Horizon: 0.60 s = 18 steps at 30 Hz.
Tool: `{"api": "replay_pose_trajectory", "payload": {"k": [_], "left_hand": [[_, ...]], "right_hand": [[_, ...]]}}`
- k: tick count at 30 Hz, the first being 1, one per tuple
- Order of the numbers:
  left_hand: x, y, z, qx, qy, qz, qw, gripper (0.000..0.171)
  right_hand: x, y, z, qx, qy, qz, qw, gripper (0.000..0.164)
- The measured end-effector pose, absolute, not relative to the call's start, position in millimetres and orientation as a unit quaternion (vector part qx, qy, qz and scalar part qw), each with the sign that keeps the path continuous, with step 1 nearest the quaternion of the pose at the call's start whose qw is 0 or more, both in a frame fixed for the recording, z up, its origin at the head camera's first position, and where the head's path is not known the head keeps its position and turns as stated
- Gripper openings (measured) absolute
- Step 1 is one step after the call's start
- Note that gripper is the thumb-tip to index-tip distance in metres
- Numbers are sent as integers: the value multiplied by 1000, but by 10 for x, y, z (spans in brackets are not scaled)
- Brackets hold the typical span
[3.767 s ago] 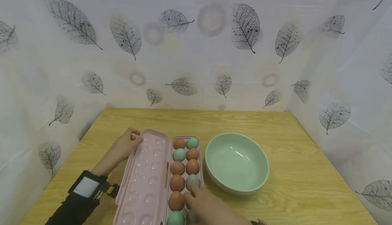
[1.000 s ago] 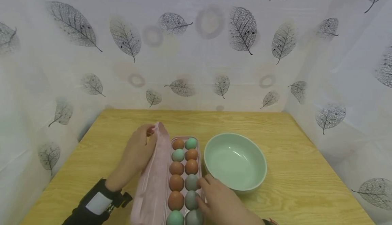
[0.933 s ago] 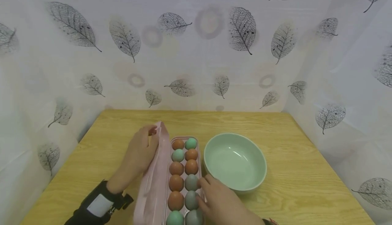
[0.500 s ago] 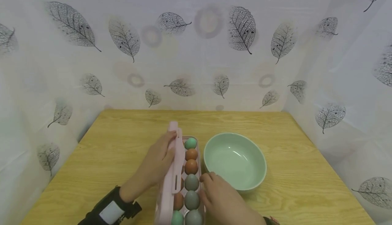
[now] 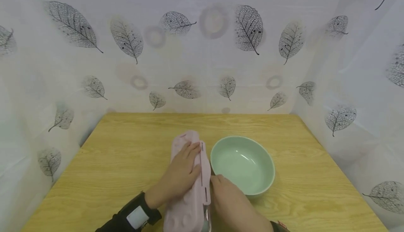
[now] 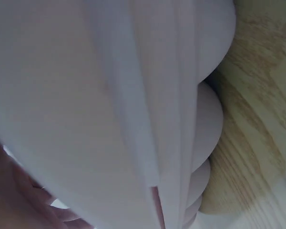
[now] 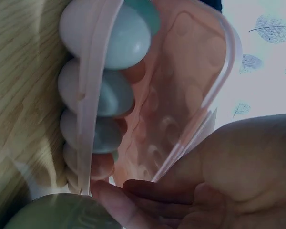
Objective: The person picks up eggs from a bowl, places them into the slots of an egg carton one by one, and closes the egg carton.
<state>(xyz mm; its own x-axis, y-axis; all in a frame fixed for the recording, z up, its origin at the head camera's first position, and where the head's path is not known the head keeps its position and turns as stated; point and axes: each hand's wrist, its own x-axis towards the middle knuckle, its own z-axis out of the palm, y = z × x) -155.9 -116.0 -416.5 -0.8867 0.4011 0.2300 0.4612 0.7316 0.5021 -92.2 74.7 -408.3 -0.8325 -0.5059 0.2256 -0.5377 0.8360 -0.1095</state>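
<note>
The pink egg carton (image 5: 183, 207) stands lengthwise on the table, its lid tilted down over the tray with a gap on the right side. My left hand (image 5: 181, 172) lies on top of the lid with its fingers extended. Close against the carton's right edge, my right hand (image 5: 230, 202) has its fingertips partly hidden by the lid flap. The right wrist view shows those fingers at the clear tray's rim (image 7: 93, 95), under the raised lid. Pale green eggs (image 7: 128, 40) and brown eggs (image 7: 104, 164) sit in the tray.
A light green bowl (image 5: 243, 165) stands just right of the carton, near my right hand. The wooden table (image 5: 126, 137) extends to the left and behind. A leaf-patterned sheet (image 5: 202, 56) hangs around the back and sides.
My left hand has swung the lid from lying flat at the left, up and over to the right, covering the eggs. My right hand has moved off the eggs to the tray's right edge.
</note>
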Motion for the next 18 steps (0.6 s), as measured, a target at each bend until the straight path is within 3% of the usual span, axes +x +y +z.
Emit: {"api": "replay_pose_trajectory", "payload": {"k": [7, 18], "left_hand": [[-1573, -1067, -4239, -240, -937, -246, 57, 58], [-1554, -960, -4448, -249, -953, -167, 29, 65]], "right_hand": [[-979, 845, -4116, 231, -963, 64, 126, 38], [-1078, 968, -4067, 190, -971, 105, 104, 41]]}}
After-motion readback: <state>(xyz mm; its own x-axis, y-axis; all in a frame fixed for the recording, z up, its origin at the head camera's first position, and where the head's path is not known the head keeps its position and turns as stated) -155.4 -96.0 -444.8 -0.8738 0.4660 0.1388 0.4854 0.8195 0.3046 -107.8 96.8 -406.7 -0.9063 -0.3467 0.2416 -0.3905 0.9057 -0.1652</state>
